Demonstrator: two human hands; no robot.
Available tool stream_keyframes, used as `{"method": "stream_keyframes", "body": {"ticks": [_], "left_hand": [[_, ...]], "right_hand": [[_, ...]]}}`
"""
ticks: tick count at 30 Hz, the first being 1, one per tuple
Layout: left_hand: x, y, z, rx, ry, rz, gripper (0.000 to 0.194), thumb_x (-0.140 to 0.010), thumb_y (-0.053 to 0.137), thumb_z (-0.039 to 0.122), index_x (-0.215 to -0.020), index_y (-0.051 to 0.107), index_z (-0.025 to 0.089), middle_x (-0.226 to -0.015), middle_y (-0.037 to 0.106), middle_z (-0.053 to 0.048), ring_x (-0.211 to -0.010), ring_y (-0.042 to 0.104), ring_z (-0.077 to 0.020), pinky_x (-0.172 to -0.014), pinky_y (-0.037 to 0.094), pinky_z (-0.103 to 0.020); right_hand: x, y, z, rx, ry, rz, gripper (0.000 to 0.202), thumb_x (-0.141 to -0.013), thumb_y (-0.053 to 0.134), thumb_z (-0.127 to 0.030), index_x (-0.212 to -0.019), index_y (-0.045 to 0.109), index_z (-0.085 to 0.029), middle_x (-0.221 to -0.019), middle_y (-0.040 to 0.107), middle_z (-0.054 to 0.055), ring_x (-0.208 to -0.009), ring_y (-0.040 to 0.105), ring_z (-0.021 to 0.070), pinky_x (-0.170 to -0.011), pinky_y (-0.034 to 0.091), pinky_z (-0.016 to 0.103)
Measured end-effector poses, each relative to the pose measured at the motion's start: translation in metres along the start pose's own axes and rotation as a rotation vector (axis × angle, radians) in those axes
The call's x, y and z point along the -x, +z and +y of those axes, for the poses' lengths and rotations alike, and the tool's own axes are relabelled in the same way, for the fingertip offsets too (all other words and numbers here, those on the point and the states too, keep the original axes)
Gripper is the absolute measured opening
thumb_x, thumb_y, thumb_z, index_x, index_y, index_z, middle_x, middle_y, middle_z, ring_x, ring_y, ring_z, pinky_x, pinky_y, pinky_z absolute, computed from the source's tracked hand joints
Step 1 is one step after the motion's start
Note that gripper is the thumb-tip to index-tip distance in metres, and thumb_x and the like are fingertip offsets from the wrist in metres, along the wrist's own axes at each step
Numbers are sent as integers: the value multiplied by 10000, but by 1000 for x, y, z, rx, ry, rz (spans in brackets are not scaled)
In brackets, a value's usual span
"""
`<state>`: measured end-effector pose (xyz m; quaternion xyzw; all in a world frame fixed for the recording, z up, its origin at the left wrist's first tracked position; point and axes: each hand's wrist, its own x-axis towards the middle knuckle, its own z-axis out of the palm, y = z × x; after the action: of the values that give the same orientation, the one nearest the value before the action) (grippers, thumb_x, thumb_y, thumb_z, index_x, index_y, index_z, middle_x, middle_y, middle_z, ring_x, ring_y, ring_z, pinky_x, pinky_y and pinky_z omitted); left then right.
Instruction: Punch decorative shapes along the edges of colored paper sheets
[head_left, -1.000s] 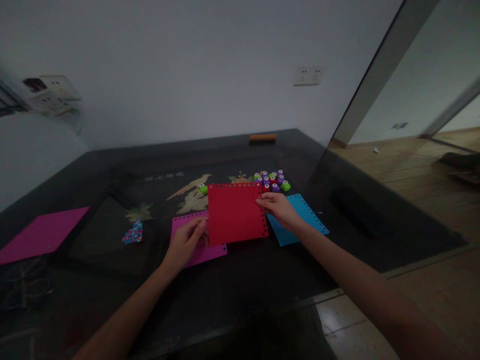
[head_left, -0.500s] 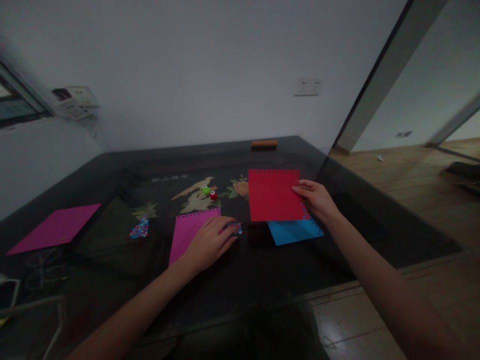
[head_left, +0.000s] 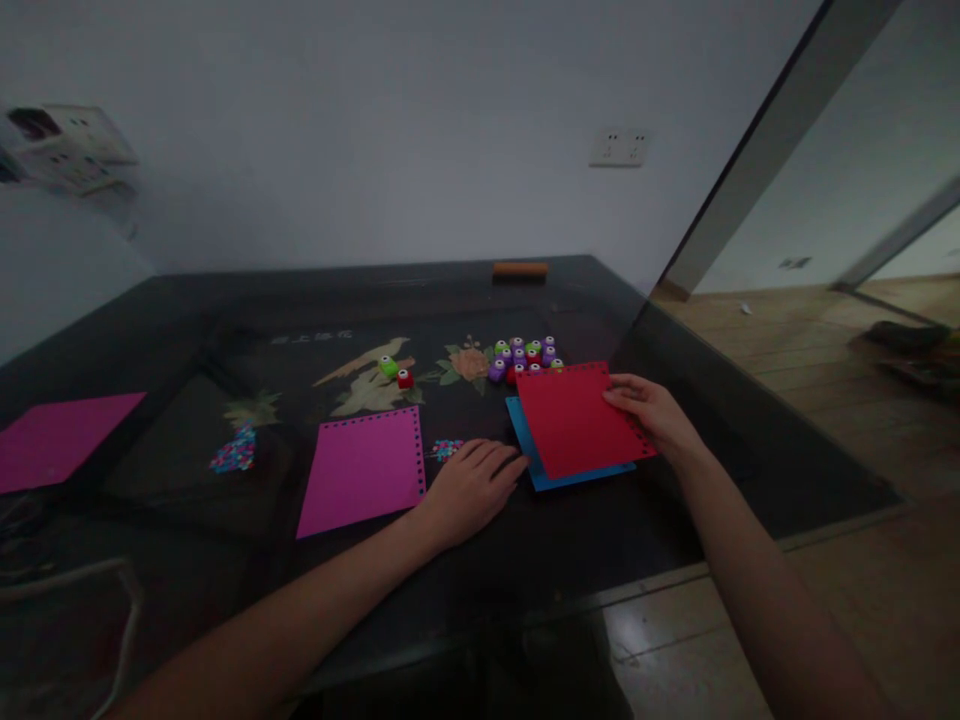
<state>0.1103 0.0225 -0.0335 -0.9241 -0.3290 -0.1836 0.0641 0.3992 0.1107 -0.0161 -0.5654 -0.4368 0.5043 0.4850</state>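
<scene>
My right hand (head_left: 651,412) pinches a red sheet (head_left: 581,420) by its right side; holes run along its top and right edges. Under it lies a blue sheet (head_left: 534,462), mostly covered. My left hand (head_left: 474,488) rests palm down with fingers extended, its tips close to the blue sheet's left edge. Beside that hand is a small pile of coloured bits (head_left: 448,449), partly hidden by it. A magenta sheet (head_left: 364,472) with punched holes lies to the left. Behind the red sheet sit several purple, green and red eyeball-like toys (head_left: 519,355).
A green toy (head_left: 388,366) and a red toy (head_left: 405,379) stand mid-table. Further left are another pile of bits (head_left: 235,450) and a magenta sheet (head_left: 71,435). An orange-brown cylinder (head_left: 520,270) lies near the wall. A pale frame (head_left: 124,590) stands at lower left.
The red sheet has come down and tilted over the blue one, uncovering the toy cluster behind. My left hand has slid right, off the magenta sheet and past the bits. The view has shifted.
</scene>
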Motion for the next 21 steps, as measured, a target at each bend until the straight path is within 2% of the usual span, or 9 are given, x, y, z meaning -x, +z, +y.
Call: {"method": "stream_keyframes", "body": {"ticks": [7, 14, 18, 21], "left_hand": [[3, -1, 1, -58, -5, 1, 349, -889, 483, 173, -1235, 499, 215, -1215, 582, -87, -1115, 538, -233, -970, 407, -405], [2, -1, 3, 1, -55, -10, 296, -883, 484, 181, -1175, 530, 165, -1195, 600, -92, -1093, 555, -232, -950, 443, -376], [2, 1, 4, 45, -88, -33, 370, -869, 515, 181, -1236, 489, 144, -1223, 589, -111, -1118, 551, -234, -967, 443, -376], [2, 3, 3, 60, -49, -61, 408, -868, 525, 185, -1270, 468, 151, -1277, 553, -130, -1178, 519, -244, -997, 426, -392]], "right_hand": [[1, 4, 3, 25, 19, -17, 461, -527, 829, -271, -944, 647, -198, -654, 640, -38, -522, 584, 107, -515, 467, 234], [-1, 2, 7, 107, 14, -22, 457, -546, 819, -304, -956, 645, -198, -662, 655, -14, -523, 594, 136, -502, 472, 260], [-4, 2, 11, 168, -14, -30, 435, -577, 800, -302, -969, 646, -195, -662, 659, -5, -520, 594, 137, -497, 469, 260], [-5, 2, 13, 199, -21, -33, 425, -592, 787, -298, -977, 641, -191, -651, 660, -1, -526, 595, 144, -504, 467, 268]]}}
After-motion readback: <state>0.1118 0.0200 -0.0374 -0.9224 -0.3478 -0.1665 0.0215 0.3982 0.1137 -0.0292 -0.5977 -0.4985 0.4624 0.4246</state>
